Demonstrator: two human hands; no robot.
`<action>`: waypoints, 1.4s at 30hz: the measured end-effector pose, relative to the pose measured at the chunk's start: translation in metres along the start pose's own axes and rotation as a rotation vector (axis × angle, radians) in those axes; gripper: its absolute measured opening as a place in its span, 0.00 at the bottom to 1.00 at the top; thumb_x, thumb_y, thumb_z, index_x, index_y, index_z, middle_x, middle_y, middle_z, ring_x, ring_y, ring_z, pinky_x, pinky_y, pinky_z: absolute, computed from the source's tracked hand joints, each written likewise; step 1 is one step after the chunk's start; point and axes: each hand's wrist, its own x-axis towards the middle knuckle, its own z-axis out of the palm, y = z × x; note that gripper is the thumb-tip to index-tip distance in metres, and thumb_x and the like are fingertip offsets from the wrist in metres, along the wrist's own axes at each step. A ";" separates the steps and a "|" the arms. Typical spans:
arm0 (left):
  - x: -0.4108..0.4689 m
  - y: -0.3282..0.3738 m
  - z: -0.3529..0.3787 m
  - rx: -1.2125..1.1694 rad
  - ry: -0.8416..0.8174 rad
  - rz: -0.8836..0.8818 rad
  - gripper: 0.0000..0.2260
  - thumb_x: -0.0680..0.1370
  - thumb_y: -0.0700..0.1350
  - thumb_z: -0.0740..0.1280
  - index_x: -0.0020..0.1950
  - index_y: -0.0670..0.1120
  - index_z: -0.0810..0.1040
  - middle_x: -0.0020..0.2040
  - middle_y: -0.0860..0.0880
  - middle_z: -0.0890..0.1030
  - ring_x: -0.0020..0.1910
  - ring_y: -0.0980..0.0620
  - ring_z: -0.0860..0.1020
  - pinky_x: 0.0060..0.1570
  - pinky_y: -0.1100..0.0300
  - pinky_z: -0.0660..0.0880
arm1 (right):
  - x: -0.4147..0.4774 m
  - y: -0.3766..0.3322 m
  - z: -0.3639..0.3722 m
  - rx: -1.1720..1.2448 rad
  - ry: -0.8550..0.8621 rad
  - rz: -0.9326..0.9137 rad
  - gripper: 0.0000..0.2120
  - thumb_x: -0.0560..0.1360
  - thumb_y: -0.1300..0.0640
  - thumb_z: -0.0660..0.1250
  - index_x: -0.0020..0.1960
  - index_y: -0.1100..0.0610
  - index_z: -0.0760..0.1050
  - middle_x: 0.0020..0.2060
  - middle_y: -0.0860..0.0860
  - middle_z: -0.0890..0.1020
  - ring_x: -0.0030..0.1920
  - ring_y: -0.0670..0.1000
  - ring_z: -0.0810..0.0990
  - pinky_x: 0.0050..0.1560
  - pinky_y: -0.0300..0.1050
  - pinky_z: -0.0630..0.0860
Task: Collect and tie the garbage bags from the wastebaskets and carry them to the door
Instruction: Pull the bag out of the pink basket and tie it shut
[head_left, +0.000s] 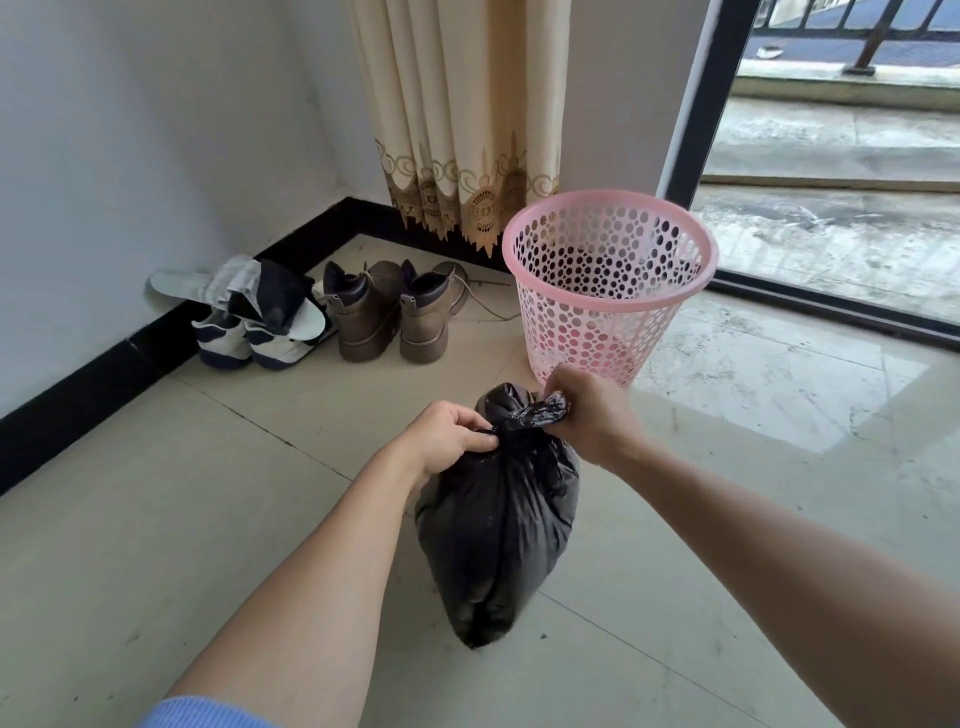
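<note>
A pale tiled floor (727, 519) is carrying a pink perforated wastebasket (608, 291), standing upright near the curtain (457, 130). Just before it, a black garbage bag (493, 530) is sitting, its neck twisted. The right hand (592, 415) is clenching the twisted end while the left hand (447, 441) is pinching the neck.

We find no text, label, brand, number or sign that we can read anywhere in this view. The gold pattern along the hem of the curtain (467, 192) is ornament only, with no letters in it.
</note>
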 end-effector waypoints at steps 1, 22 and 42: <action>0.000 0.003 0.000 0.011 -0.028 0.008 0.08 0.73 0.35 0.72 0.37 0.46 0.79 0.32 0.49 0.77 0.31 0.56 0.74 0.30 0.71 0.70 | -0.003 0.002 0.003 -0.013 0.068 -0.064 0.11 0.68 0.64 0.72 0.47 0.56 0.75 0.39 0.54 0.84 0.39 0.56 0.80 0.39 0.48 0.76; 0.001 0.004 0.016 -0.081 0.199 0.019 0.04 0.73 0.36 0.69 0.45 0.43 0.82 0.38 0.46 0.80 0.36 0.53 0.75 0.34 0.64 0.71 | -0.013 0.013 0.019 0.900 -0.479 0.607 0.13 0.74 0.54 0.71 0.54 0.60 0.80 0.46 0.59 0.82 0.46 0.57 0.85 0.53 0.52 0.80; 0.004 -0.015 0.035 0.395 0.468 0.115 0.13 0.68 0.33 0.65 0.34 0.50 0.69 0.35 0.51 0.75 0.37 0.47 0.73 0.38 0.57 0.71 | -0.013 0.013 0.018 0.828 -0.371 0.720 0.11 0.81 0.52 0.58 0.55 0.56 0.75 0.46 0.55 0.86 0.41 0.51 0.83 0.39 0.45 0.74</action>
